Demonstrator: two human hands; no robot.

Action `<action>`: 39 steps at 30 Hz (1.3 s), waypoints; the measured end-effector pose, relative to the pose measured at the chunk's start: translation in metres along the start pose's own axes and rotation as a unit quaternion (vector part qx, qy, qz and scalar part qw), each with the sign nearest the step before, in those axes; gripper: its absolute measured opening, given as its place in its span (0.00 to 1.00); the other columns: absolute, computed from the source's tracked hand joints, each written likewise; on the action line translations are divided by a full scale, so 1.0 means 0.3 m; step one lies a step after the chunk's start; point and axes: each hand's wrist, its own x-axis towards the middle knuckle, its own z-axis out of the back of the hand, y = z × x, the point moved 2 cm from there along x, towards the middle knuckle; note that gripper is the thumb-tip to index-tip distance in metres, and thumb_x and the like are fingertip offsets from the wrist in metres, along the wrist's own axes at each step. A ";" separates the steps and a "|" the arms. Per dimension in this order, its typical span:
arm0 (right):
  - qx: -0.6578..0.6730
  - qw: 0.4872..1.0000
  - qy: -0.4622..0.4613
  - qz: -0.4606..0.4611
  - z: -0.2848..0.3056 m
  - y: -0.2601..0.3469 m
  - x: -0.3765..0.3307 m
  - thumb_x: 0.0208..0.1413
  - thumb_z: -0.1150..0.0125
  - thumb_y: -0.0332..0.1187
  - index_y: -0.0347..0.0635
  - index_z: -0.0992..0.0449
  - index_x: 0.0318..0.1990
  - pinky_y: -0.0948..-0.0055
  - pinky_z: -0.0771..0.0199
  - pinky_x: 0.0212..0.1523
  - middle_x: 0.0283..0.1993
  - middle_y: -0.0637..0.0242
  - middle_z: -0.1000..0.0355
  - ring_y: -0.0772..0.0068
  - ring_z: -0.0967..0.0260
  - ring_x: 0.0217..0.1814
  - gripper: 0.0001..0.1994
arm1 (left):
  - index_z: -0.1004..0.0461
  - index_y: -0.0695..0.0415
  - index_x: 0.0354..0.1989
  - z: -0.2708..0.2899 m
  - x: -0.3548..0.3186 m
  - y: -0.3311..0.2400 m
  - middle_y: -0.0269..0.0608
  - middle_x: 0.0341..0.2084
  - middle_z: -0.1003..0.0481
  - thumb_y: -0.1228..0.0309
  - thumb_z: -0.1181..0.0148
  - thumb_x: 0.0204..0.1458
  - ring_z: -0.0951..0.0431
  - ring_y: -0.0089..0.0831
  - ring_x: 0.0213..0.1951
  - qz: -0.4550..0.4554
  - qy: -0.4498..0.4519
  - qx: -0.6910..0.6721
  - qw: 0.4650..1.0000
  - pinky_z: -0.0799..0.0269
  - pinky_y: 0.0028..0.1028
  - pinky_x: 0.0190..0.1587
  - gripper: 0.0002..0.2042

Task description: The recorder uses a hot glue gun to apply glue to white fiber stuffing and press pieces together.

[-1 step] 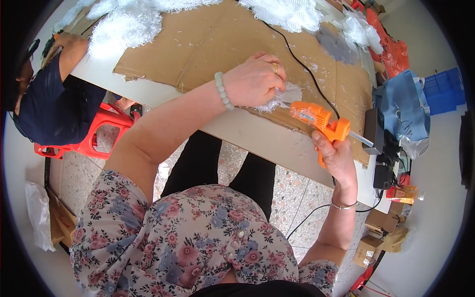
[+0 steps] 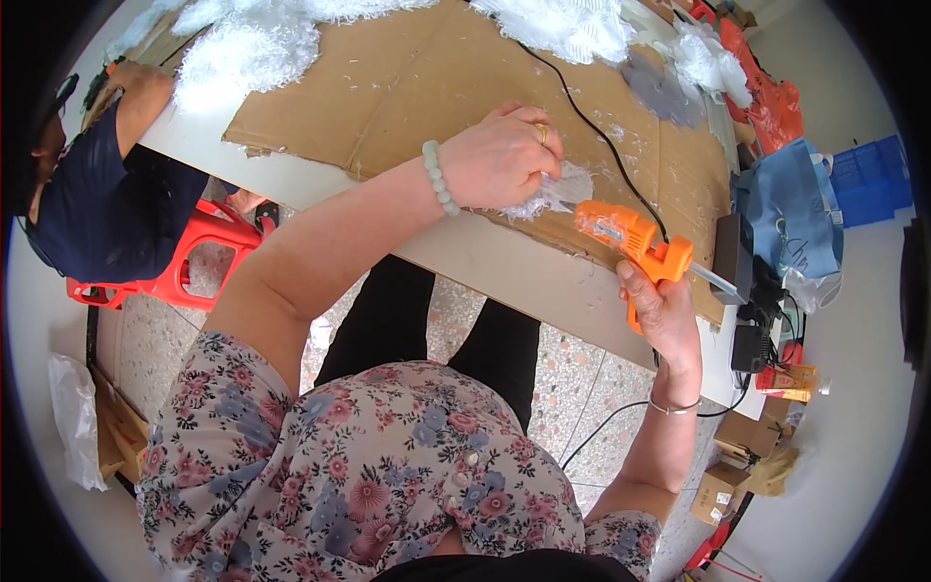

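Orange glue gun (image 2: 632, 240), rigid, stays clamped by its handle in your right hand (image 2: 659, 310) at centre right, while your left hand (image 2: 499, 155) pinches the soft, light white tuft (image 2: 558, 192).

Brown cardboard boxes (image 2: 729, 461) on floor, lower right; yellow-red packet (image 2: 784, 380) just above — table end.

The left hand (image 2: 499, 155) hides most of the white tuft (image 2: 553, 192); the glue gun (image 2: 635, 242) tip is unclear.

One orange glue gun (image 2: 632, 236), one cardboard sheet (image 2: 407, 78), one red stool (image 2: 189, 254), one blue crate (image 2: 871, 179) and two small cardboard boxes (image 2: 729, 464) were counted.
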 end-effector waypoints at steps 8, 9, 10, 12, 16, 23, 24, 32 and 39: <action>-0.012 1.000 -0.008 -0.026 -0.010 -0.034 -0.042 0.53 0.39 0.45 0.39 0.30 0.36 0.81 0.38 0.28 0.24 0.74 0.34 0.83 0.39 0.27 0.17 | 0.21 0.55 0.25 0.002 0.000 0.003 0.34 0.34 0.24 0.78 0.49 0.39 0.32 0.36 0.48 0.000 0.002 -0.003 1.000 0.42 0.39 0.57 0.10; 0.001 1.000 -0.008 -0.011 -0.012 -0.037 -0.037 0.53 0.38 0.45 0.39 0.30 0.36 0.81 0.38 0.28 0.24 0.74 0.34 0.83 0.39 0.27 0.17 | 0.21 0.55 0.25 0.003 0.000 0.002 0.34 0.34 0.24 0.78 0.49 0.39 0.32 0.36 0.48 0.000 0.001 -0.004 1.000 0.42 0.39 0.57 0.10; 0.013 1.000 -0.008 0.004 -0.013 -0.036 -0.031 0.53 0.38 0.46 0.39 0.30 0.35 0.81 0.38 0.28 0.24 0.74 0.35 0.83 0.39 0.27 0.17 | 0.21 0.55 0.25 0.004 0.000 0.002 0.34 0.34 0.24 0.78 0.49 0.39 0.32 0.36 0.48 0.000 0.001 -0.003 1.000 0.42 0.39 0.57 0.10; 0.013 1.000 -0.008 0.003 -0.020 -0.022 -0.023 0.53 0.38 0.46 0.39 0.30 0.35 0.81 0.38 0.28 0.24 0.74 0.35 0.83 0.39 0.27 0.17 | 0.21 0.55 0.25 0.005 0.001 0.003 0.34 0.34 0.24 0.78 0.49 0.39 0.32 0.36 0.48 0.003 0.009 -0.008 1.000 0.43 0.39 0.57 0.10; -0.013 1.000 -0.016 0.009 -0.030 -0.011 -0.005 0.53 0.38 0.46 0.39 0.30 0.36 0.81 0.38 0.28 0.24 0.74 0.34 0.83 0.39 0.27 0.17 | 0.21 0.55 0.25 0.001 0.005 -0.003 0.34 0.34 0.24 0.78 0.50 0.39 0.32 0.37 0.49 0.004 0.009 0.002 1.000 0.43 0.39 0.58 0.10; 0.029 0.999 -0.022 0.015 -0.020 -0.011 0.001 0.54 0.39 0.46 0.39 0.29 0.36 0.81 0.39 0.28 0.25 0.74 0.34 0.83 0.39 0.28 0.17 | 0.21 0.55 0.25 -0.002 0.002 0.005 0.34 0.34 0.24 0.78 0.49 0.38 0.32 0.37 0.48 0.002 0.005 -0.004 1.000 0.42 0.40 0.57 0.10; 0.034 0.999 -0.024 0.010 -0.014 -0.016 -0.010 0.54 0.39 0.46 0.40 0.29 0.36 0.81 0.39 0.29 0.25 0.74 0.34 0.83 0.39 0.28 0.17 | 0.21 0.55 0.25 -0.002 0.002 0.006 0.34 0.34 0.24 0.78 0.49 0.38 0.32 0.37 0.48 -0.001 0.007 -0.009 1.000 0.42 0.39 0.56 0.10; -0.010 1.000 -0.013 0.004 -0.024 -0.011 -0.038 0.54 0.39 0.46 0.39 0.29 0.36 0.81 0.39 0.28 0.25 0.74 0.35 0.83 0.39 0.27 0.17 | 0.21 0.55 0.24 0.008 -0.004 0.008 0.34 0.33 0.24 0.78 0.49 0.38 0.31 0.36 0.47 -0.004 -0.001 -0.005 1.000 0.41 0.39 0.55 0.09; -0.017 1.000 -0.018 0.013 -0.031 -0.010 0.017 0.54 0.39 0.45 0.39 0.29 0.36 0.81 0.39 0.28 0.24 0.74 0.35 0.83 0.40 0.27 0.17 | 0.21 0.55 0.25 -0.002 0.006 -0.002 0.33 0.33 0.24 0.78 0.49 0.38 0.32 0.36 0.47 -0.004 0.002 -0.008 1.000 0.42 0.39 0.55 0.09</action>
